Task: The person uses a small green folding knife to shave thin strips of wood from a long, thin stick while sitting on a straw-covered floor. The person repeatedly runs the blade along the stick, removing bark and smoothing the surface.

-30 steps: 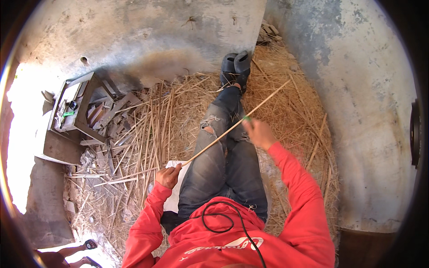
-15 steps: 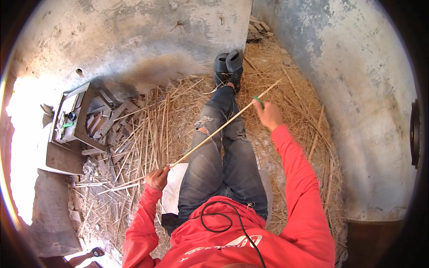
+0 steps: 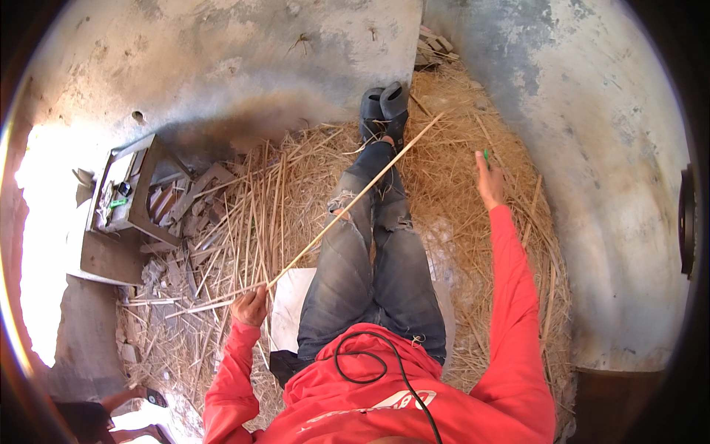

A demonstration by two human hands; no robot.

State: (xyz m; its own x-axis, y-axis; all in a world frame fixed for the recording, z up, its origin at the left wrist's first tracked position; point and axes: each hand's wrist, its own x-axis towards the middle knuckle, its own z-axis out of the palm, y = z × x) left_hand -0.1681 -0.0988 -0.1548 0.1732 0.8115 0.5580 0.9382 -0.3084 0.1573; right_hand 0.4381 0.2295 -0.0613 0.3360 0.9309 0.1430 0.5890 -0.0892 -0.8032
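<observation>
Ground: straw [image 3: 473, 185] heaped against grey concrete walls [image 3: 244, 59].
Left hand [image 3: 250, 306]: we see fingers closed round a long thin reed [image 3: 347, 209] slanting across our jeans [image 3: 370, 251].
Right hand [image 3: 489, 180]: raised, pinching a small green tool [image 3: 486, 156].

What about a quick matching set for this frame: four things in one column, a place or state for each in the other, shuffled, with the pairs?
Things:
1. left hand
2. right hand
3. long reed
4. wooden box

Places or states:
A. lies slantwise across the jeans
B. stands at the person's left, by the wall
C. grips the reed's near end
D. stretched out over the straw, off the reed, holding a small green thing

Pairs: 1-C, 2-D, 3-A, 4-B
</observation>
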